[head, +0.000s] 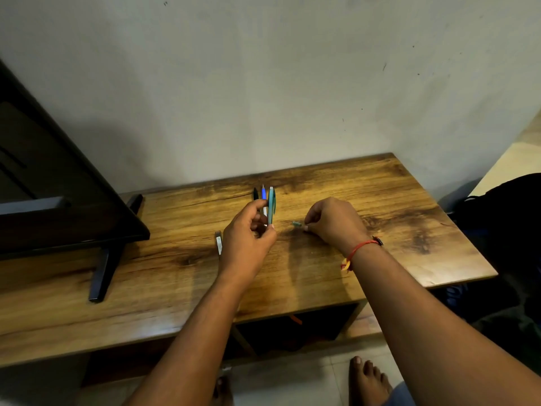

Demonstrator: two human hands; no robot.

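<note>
My left hand holds a bunch of pens upright above the wooden table: a teal pen, a blue-and-white pen and a black pen. One more dark pen sticks out at the back of that hand, pointing down. My right hand rests low on the table with its fingers curled, and its fingertips pinch a small teal pen cap that lies on the wood. A red thread bracelet is tied round the right wrist.
A black TV stands on the left of the table on a splayed black foot. A grey wall runs behind the table. Dark bags sit to the right. An open shelf lies under the tabletop, and my bare feet are on the tiled floor.
</note>
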